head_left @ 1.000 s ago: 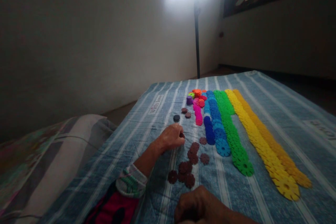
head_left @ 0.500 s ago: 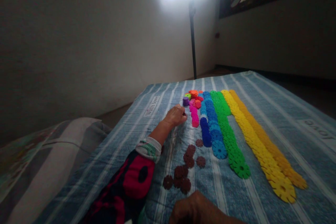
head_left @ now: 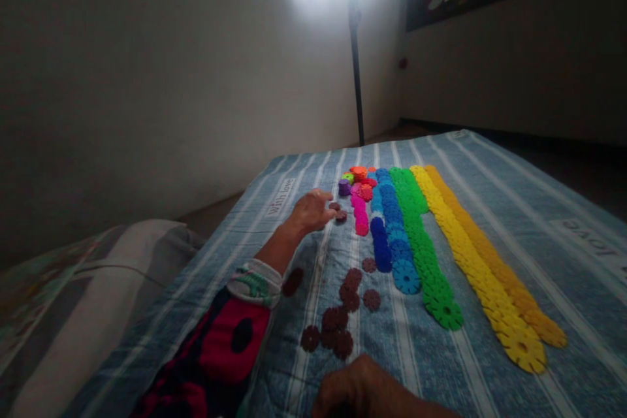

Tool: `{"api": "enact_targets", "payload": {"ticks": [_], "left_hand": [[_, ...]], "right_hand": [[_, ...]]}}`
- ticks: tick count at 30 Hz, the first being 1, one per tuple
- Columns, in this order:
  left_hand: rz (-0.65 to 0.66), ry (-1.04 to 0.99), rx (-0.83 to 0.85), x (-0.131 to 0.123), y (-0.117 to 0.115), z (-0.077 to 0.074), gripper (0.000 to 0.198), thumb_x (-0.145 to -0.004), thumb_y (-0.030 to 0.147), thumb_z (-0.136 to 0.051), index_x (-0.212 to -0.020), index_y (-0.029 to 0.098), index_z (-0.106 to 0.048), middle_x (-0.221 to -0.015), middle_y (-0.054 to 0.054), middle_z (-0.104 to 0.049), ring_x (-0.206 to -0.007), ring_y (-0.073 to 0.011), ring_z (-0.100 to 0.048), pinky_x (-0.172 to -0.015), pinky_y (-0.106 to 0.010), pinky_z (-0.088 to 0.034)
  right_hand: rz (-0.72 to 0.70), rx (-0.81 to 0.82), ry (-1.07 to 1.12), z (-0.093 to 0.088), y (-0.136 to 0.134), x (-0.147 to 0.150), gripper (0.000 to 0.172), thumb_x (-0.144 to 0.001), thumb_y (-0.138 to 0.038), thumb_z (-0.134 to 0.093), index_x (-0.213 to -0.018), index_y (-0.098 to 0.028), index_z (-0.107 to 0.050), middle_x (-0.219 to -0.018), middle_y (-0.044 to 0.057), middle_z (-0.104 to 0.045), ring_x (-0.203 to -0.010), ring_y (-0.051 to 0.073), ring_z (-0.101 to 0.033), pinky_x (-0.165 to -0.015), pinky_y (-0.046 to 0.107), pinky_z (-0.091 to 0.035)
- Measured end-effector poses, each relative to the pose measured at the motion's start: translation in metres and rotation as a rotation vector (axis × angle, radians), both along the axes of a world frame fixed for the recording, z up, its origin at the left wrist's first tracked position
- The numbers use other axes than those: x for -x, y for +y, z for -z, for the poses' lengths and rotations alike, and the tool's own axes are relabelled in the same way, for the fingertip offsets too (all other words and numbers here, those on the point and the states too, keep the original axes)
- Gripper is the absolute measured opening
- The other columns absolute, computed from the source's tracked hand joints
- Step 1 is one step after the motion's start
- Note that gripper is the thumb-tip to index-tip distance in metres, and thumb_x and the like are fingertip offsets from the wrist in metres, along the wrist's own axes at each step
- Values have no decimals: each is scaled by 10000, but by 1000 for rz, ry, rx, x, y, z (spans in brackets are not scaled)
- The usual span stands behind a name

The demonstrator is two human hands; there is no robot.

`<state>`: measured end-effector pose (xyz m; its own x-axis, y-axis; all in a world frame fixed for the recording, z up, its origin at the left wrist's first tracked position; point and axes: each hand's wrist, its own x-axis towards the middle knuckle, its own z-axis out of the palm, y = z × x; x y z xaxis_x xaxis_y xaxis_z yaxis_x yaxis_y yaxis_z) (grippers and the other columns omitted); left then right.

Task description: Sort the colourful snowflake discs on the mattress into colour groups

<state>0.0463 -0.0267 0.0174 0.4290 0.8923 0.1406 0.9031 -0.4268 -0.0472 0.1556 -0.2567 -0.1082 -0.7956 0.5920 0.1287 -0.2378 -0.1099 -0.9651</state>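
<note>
My left hand (head_left: 309,211) is over the far left part of the cloth, thumb and fingers apart. Just beyond its fingertips lie a few brown notched plastic discs (head_left: 341,216). Beside my left cuff is another brown disc (head_left: 292,281), looking narrow and tilted. At the bottom edge my right hand (head_left: 365,392) is curled with the knuckles up; its fingertips are hidden, so whatever it holds does not show. Between the hands is a loose cluster of brown discs (head_left: 335,319), some overlapping, with a single brown disc (head_left: 371,300) to its right.
Overlapping disc rows run lengthwise: pink (head_left: 360,215), dark blue (head_left: 381,245), lighter blue (head_left: 406,275), green (head_left: 442,308), yellow (head_left: 524,344) and orange-yellow (head_left: 551,330). Purple discs (head_left: 345,187) and orange discs (head_left: 358,172) are at the far end. A lamp stand (head_left: 356,72) rises behind the striped cloth (head_left: 255,235).
My left hand has drawn back leftward and its fingers have opened, leaving brown discs on the cloth. The disc beside my cuff now shows more fully. My right hand stays curled at the bottom.
</note>
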Motion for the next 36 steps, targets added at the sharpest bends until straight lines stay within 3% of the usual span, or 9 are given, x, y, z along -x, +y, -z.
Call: {"api": "enact_targets", "payload": {"ticks": [4, 8, 11, 14, 18, 26, 36], "left_hand": [[20, 10, 159, 40, -32, -10, 280, -754, 282, -579, -974, 177, -716, -827, -31, -694, -761, -171, -626, -721, -244, -457], [-31, 23, 371, 74, -73, -9, 312, -695, 306, -622, -957, 166, -715, -837, -28, -684, -761, -175, -629, -684, -242, -440], [-94, 12, 459, 87, -98, -5, 401, -656, 320, -655, -1026, 171, -697, -884, -27, -669, -793, -183, -624, -693, -245, -437], [-47, -15, 507, 92, -111, 1, 414, -634, 294, -662, -1033, 190, -688, -886, -12, -651, -805, -182, -610, -717, -249, -435], [-20, -49, 468, 96, -115, 9, 480, -608, 259, -664, -1084, 195, -662, -886, -13, -637, -830, -195, -592, -743, -263, -428], [1, -80, 446, 93, -111, 12, 269, -625, 240, -609, -873, 163, -680, -802, -10, -593, -767, -170, -554, -679, -249, -387], [-46, -190, 457, 90, -105, 18, 183, -610, 254, -618, -771, 167, -627, -746, 1, -585, -702, -151, -542, -612, -232, -381]], "right_hand": [[36, 15, -27, -2, -4, -2, 252, -760, -358, -709, -831, -116, -694, -675, -12, -585, -573, 62, -497, -510, 170, -354], [35, 20, -81, -9, -7, -5, 164, -757, -281, -707, -793, -124, -675, -659, -21, -571, -569, 59, -473, -509, 173, -339], [48, 61, -42, -21, -10, -8, 139, -754, -251, -680, -723, -128, -623, -591, -47, -506, -502, 42, -408, -464, 163, -303], [69, 77, -19, -33, -12, -9, 144, -731, -245, -666, -683, -142, -578, -534, -70, -442, -462, 35, -353, -437, 161, -277], [96, 70, -62, -41, -13, -10, 113, -709, -225, -644, -673, -144, -575, -530, -63, -449, -465, 43, -352, -425, 171, -260], [120, 73, -125, -42, -14, -12, 57, -687, -177, -635, -668, -142, -594, -531, -64, -447, -468, 46, -340, -425, 177, -247], [77, 123, -99, -47, -14, -13, 105, -697, -220, -640, -671, -148, -569, -524, -72, -419, -469, 47, -329, -429, 187, -235]]}}
